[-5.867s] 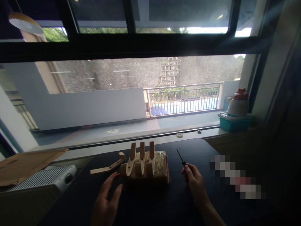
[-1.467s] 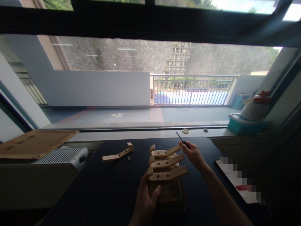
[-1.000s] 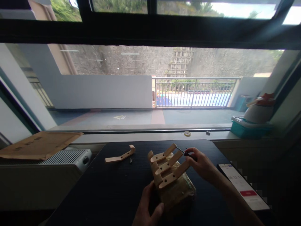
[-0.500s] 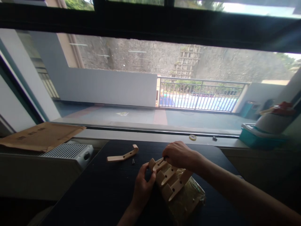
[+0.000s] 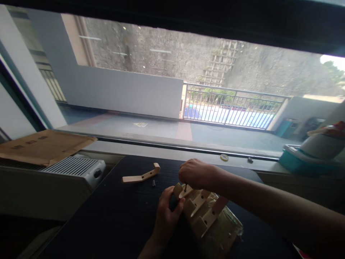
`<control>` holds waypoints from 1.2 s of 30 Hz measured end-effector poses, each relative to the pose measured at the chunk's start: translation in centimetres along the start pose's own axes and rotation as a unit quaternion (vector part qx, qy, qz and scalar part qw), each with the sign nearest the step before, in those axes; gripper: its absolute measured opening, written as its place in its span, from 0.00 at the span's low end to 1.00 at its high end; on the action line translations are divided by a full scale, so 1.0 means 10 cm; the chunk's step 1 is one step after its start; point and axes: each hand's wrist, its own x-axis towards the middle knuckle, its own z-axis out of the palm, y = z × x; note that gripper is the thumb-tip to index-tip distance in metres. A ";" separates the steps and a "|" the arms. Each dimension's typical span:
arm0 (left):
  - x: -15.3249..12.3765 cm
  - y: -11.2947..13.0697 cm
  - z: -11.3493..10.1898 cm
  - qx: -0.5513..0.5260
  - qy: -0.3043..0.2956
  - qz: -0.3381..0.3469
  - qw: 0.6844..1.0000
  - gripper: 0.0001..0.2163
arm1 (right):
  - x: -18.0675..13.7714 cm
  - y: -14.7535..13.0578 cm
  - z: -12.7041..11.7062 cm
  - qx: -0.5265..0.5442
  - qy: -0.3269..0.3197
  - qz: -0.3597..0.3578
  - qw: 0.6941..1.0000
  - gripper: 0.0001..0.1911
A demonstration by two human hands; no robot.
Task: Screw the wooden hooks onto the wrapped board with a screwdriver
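My left hand (image 5: 167, 208) is closed around the end of a pale wooden hook (image 5: 185, 191), thumb on the near side and fingers behind. This hook lies beside other wooden hooks (image 5: 208, 217) with dark holes, across a plastic-wrapped board (image 5: 223, 233). Over the first hook my right hand (image 5: 195, 173) is closed in a fist on a thin dark driver (image 5: 185, 187). Only its shaft shows, pointing down at the hook's hole; the handle is hidden. To the left lie a loose wooden hook (image 5: 142, 176) and small screws (image 5: 153, 183).
Everything rests on a dark table (image 5: 113, 216) by a window. A brown paper package (image 5: 45, 145) lies on a white slatted unit (image 5: 83, 171) at left. The sill holds a roll of tape (image 5: 224, 157), a small dark object (image 5: 250, 160) and a teal box (image 5: 293, 160).
The view has tilted down and turned slightly. My right hand has shifted left, more upright above the first hook, and the driver's shaft now stands steeper. My left hand keeps its hold.
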 end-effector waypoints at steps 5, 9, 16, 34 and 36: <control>0.00 -0.02 -0.01 -0.016 -0.004 -0.018 1.000 0.11 | 0.15 0.02 0.07 0.032 -0.013 0.071 0.997 0.08; -0.01 -0.01 0.00 -0.010 0.003 -0.003 1.000 0.10 | 0.13 0.02 0.06 0.038 -0.025 0.116 0.992 0.10; -0.02 -0.02 0.00 -0.009 0.002 0.007 1.000 0.11 | 0.01 -0.03 -0.08 0.015 0.003 0.061 0.998 0.10; -0.03 -0.02 0.01 0.008 0.008 0.011 1.000 0.09 | -0.01 -0.08 -0.15 0.025 0.009 0.081 0.996 0.09; -0.02 -0.02 0.01 0.005 0.005 0.009 1.000 0.10 | -0.02 -0.09 -0.11 0.029 0.017 0.076 0.997 0.08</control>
